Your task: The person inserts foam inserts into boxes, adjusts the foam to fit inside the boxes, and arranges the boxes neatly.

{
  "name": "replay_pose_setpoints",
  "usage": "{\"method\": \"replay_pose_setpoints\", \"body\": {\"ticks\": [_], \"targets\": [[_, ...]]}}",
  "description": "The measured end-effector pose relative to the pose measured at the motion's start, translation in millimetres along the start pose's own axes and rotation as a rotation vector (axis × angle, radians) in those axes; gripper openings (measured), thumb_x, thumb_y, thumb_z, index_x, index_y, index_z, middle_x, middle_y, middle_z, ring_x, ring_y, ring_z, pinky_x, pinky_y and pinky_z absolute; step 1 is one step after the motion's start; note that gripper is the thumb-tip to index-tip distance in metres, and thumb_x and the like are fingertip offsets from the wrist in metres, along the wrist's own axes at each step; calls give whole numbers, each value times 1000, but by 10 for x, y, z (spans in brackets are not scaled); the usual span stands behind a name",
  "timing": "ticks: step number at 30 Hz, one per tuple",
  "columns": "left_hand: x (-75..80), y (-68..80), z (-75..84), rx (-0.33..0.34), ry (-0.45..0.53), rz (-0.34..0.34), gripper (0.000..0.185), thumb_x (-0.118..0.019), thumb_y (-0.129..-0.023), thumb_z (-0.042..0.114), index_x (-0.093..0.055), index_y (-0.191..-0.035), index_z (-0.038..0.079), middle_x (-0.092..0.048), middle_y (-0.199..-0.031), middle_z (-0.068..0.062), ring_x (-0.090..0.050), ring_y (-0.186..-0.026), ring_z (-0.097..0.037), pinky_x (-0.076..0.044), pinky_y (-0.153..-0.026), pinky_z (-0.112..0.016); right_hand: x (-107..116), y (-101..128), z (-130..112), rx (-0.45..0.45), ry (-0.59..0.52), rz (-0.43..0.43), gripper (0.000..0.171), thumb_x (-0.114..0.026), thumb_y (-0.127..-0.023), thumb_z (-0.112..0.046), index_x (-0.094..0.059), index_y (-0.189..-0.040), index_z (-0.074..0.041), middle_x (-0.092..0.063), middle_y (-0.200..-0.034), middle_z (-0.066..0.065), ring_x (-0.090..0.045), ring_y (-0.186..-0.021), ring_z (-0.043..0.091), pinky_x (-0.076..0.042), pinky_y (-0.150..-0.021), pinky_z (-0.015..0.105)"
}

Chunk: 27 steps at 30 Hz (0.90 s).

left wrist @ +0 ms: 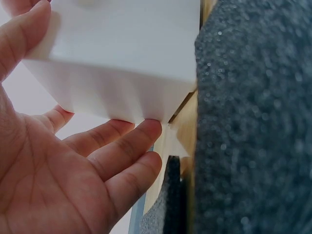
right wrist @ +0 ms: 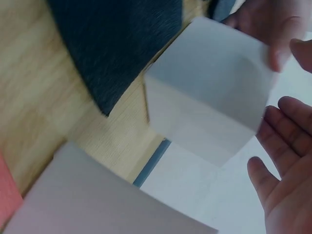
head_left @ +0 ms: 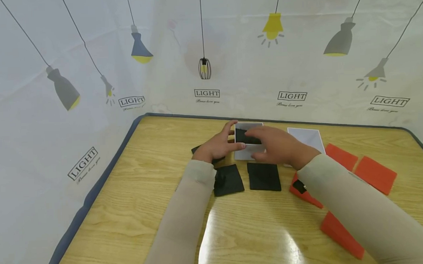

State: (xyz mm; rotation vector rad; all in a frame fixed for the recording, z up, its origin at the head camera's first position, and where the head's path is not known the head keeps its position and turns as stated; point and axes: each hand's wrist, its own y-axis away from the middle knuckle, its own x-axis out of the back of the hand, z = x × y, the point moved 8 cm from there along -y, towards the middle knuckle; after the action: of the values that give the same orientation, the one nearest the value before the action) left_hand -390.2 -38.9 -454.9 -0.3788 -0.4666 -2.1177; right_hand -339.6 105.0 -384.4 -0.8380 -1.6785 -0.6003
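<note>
A white open-topped box (head_left: 248, 153) stands near the table's back edge, with a black foam piece (head_left: 242, 136) inside. My left hand (head_left: 217, 146) holds the box by its left front corner, thumb on the front face and fingertips along the left side wall (left wrist: 107, 90). Over the box's opening and right side is my right hand (head_left: 280, 145), its fingers extended and thumb apart; in the right wrist view its palm (right wrist: 292, 170) is bare. Two black foam squares, one left (head_left: 230, 180) and one right (head_left: 264, 177), lie in front of the box.
Another black square (head_left: 197, 148) is partly hidden behind my left hand. To the right stands a second white box (head_left: 307, 139), partly covered by my right arm. Several red foam squares (head_left: 375, 174) lie about that arm. A white printed curtain (head_left: 242, 103) borders the table.
</note>
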Motion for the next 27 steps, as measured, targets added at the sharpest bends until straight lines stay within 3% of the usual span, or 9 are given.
{"method": "replay_pose_setpoints", "body": {"ticks": [9,16,27], "targets": [[16,2,36,-8,-18,13,97,-72,-100,43,-6,-169,32,-28,-171,-14,-42,-153,-35,-38,-120,-54,89,312,-53,-19,-234,88,63,-84,-91,-29,-61,-143,-1,-64,-141,14,-61,-128,34,-48,-110,57],[32,23,45,4,-45,16,96,-72,-100,46,-6,-169,35,-28,-172,-13,-39,-154,-34,-35,-122,-54,-40,533,-36,-99,-328,38,68,-85,-91,-34,-59,-145,-1,-65,-141,16,-61,-128,36,-48,-109,60],[13,21,24,6,-34,6,97,-73,-100,45,-6,-169,36,-27,-172,-12,-39,-154,-34,-35,-122,-54,-298,735,94,-255,-323,-38,78,-88,-87,-41,-58,-147,-3,-64,-143,17,-62,-128,38,-49,-108,60]]}}
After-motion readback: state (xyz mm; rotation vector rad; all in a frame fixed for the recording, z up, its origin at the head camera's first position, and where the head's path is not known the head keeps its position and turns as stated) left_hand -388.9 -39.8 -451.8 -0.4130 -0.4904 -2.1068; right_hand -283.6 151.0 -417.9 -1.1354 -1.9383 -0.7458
